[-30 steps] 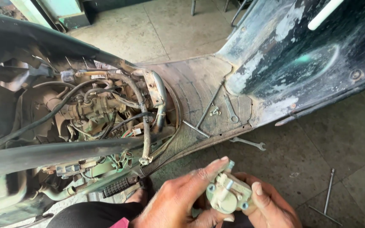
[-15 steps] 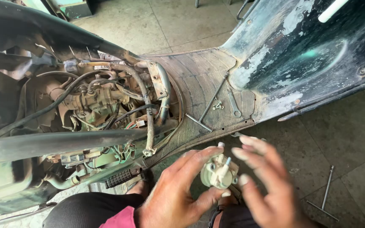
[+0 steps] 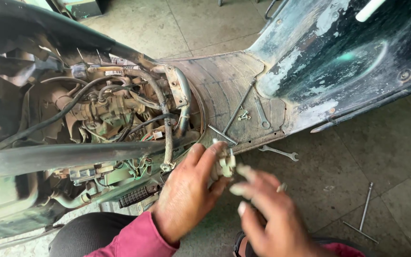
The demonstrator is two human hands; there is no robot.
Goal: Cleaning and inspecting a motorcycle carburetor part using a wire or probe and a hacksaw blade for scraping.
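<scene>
No package, label, sign or screen shows anywhere in this view (the scooter's worn panels carry only peeled paint and rust, nothing printed that can be made out).
</scene>
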